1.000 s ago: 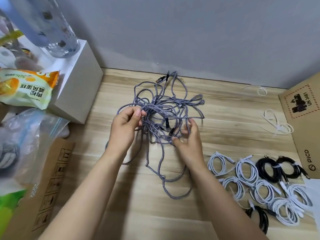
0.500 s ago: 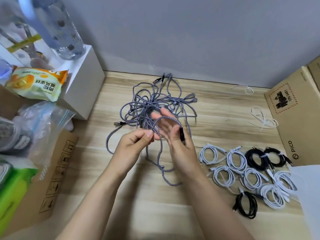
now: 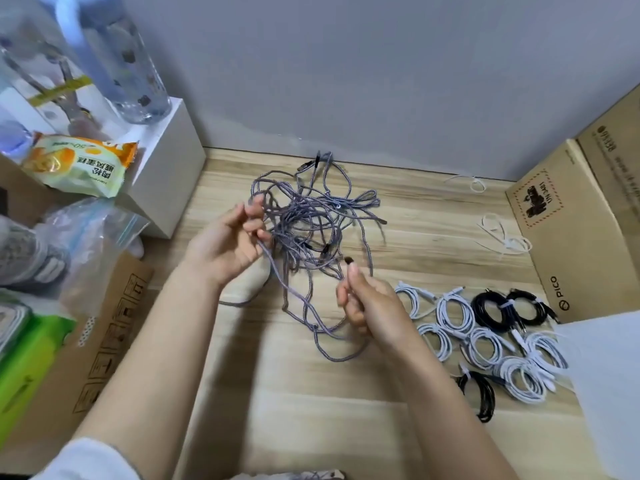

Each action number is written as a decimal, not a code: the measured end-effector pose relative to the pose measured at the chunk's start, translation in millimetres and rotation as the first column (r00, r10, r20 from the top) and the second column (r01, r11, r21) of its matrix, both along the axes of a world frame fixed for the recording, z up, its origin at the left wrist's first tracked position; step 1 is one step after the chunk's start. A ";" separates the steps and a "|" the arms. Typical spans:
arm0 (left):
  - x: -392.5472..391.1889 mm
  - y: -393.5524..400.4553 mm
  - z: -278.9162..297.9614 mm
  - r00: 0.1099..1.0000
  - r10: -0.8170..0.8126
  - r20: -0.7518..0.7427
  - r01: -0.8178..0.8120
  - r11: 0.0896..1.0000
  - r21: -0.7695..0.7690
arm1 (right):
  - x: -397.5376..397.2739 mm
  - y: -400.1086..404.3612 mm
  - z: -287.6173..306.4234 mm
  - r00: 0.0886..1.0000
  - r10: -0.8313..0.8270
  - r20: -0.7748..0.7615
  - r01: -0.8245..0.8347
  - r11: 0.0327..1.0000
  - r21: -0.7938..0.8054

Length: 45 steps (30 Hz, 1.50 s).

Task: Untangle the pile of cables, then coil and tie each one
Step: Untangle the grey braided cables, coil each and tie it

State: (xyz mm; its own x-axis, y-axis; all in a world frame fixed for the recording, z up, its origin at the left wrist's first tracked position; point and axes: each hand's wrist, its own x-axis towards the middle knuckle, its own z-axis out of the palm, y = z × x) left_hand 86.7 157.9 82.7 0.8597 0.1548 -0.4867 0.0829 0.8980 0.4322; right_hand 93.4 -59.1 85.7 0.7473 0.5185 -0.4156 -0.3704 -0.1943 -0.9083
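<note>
A tangled pile of grey braided cables (image 3: 311, 220) lies on the wooden table (image 3: 433, 237) near the wall. My left hand (image 3: 228, 242) is at the pile's left side, its fingers curled round a few strands. My right hand (image 3: 367, 303) is in front of the pile and pinches one cable just behind its dark plug (image 3: 348, 260), which sticks up past the fingertips. Loose loops of grey cable trail toward me between my arms.
Several coiled and tied white cables (image 3: 478, 341) and black cables (image 3: 505, 306) lie at the right. Loose white ties (image 3: 502, 237) lie near a cardboard box (image 3: 571, 244). A white box (image 3: 166, 174), a snack bag (image 3: 79, 164), a plastic bag (image 3: 86, 237) and cardboard (image 3: 86, 358) crowd the left.
My hands have moved apart: the left went up and left with strands, the right drew back toward me, now pinching the cable by its plug end.
</note>
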 end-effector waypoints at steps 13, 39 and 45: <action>2.2 -47.7 -3.2 0.979 -0.198 0.052 0.149 0.863 0.482 | 17.2 33.4 9.4 0.976 -0.107 0.192 0.099 0.994 0.050; 48.6 22.0 -25.8 0.992 0.061 -0.107 -0.060 0.998 0.016 | 18.0 40.6 71.8 0.925 -0.078 0.372 -0.026 0.963 0.267; 39.9 -11.3 -8.6 0.984 -0.173 0.027 0.157 0.938 0.308 | 36.8 69.2 22.9 0.882 -0.234 0.408 0.201 0.972 0.123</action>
State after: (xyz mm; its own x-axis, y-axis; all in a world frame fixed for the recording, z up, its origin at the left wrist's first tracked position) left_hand 126.6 146.6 74.0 0.9089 0.1418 -0.3922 0.1886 0.6990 0.6898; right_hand 130.2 10.1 108.5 0.9404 0.3400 -0.0068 0.0209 -0.0777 -0.9968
